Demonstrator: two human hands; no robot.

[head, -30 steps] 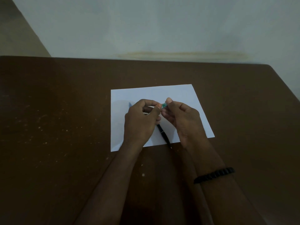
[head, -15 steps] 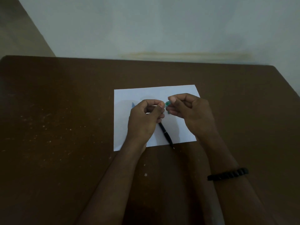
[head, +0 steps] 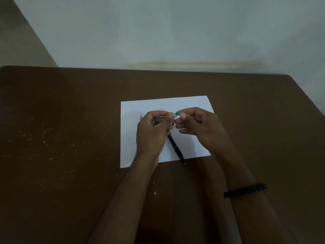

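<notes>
Right hand (head: 200, 127) has swung up level with left hand (head: 153, 132), both pinching green piece (head: 176, 113) over paper (head: 140, 106).

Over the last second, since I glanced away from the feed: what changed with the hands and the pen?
The right hand turned and its forearm swung outward to the right. Nothing was picked up or let go: both hands still pinch the small green piece. The left hand, the black pen and the white paper stayed put.
</notes>
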